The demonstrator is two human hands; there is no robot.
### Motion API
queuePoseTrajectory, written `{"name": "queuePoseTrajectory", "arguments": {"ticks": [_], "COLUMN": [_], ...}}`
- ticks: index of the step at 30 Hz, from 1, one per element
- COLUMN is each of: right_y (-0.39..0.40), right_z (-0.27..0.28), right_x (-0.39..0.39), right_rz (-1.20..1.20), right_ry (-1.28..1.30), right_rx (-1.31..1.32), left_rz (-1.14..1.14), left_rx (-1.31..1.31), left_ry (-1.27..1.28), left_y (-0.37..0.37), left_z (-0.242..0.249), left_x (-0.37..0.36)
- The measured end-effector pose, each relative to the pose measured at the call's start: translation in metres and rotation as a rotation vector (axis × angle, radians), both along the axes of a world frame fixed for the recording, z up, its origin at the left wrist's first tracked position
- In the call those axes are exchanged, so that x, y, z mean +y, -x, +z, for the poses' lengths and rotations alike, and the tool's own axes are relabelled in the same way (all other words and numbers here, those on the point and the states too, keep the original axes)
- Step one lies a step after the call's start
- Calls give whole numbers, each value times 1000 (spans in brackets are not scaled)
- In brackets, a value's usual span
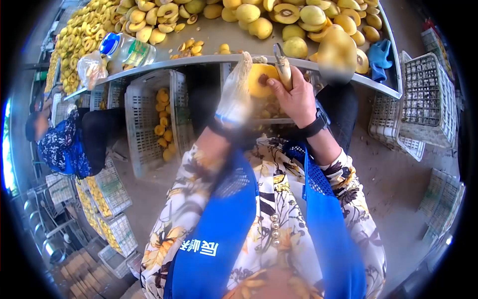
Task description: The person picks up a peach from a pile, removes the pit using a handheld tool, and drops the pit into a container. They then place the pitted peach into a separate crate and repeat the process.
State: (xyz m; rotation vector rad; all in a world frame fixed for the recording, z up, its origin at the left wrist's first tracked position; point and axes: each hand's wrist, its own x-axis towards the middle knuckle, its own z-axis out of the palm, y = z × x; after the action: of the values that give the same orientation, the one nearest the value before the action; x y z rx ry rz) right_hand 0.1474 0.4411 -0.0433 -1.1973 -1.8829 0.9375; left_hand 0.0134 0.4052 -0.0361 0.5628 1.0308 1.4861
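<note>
My left hand (235, 97), in a white knitted glove, grips a halved yellow peach (260, 82) by its side, just below the table's front edge. The cut face is turned up towards me, with a reddish-brown centre. My bare right hand (299, 99) is wrapped round a small pitting knife (284, 72) with a pale handle. Its metal tip points up and away from me, over the table rim. The right thumb rests at the edge of the peach half.
Cut and whole peaches (249, 20) cover the far part of the metal table (209, 37). On it lie a plastic bottle (128, 51) and a blue glove (379, 57). Crates (144, 114) stand below and to the right. A co-worker (64, 139) sits at left.
</note>
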Motion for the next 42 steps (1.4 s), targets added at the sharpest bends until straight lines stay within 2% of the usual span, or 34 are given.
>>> {"name": "queuePoseTrajectory", "arguments": {"ticks": [2,3,6,9,15,18,21,25,27,30,31,34,35,38,39,40,42], "right_y": [2,0,-1,-2,7,11,10,7,6,8,10,21,26,30,28,25,21], "right_z": [-2,-4,-1,-16,-10,-12,-14,-24,-38,-34,-30,-34,-35,-29,-37,-24,-43], "right_x": [-6,-11,-24,-29,-36,-44,-46,-46,-42,-35,-33,-43,-47,-43,-46,-46,-46], "right_rz": [-6,17,97,154,120,94,141,228,270,327,337,257,209,211,187,261,312], "right_ry": [-16,11,32,18,116,146,141,155,145,171,185,240,259,399,337,255,335], "right_rx": [-72,-115,-227,-272,-309,-318,-277,-284,-332,-348,-345,-231,-173,-219,-235,-319,-281], "left_rz": [89,213,112,227,324,354,315,208,145,57,112,269,321,340,281,189,29], "left_rx": [-122,-213,-392,-161,-19,229,231,79,55,157,122,125,234,294,245,292,363], "left_ry": [52,53,128,74,-66,-144,-131,81,142,262,275,96,38,-27,-19,52,186], "left_y": [0,-2,5,6,-4,-10,-13,1,14,22,22,11,8,6,10,16,23], "left_z": [6,-3,7,-12,-13,-21,-15,-14,-29,-16,-20,-21,-24,-27,-30,-32,-33], "left_x": [0,8,2,5,-1,-4,-6,-4,-2,-3,-1,0,1,0,1,1,4]}}
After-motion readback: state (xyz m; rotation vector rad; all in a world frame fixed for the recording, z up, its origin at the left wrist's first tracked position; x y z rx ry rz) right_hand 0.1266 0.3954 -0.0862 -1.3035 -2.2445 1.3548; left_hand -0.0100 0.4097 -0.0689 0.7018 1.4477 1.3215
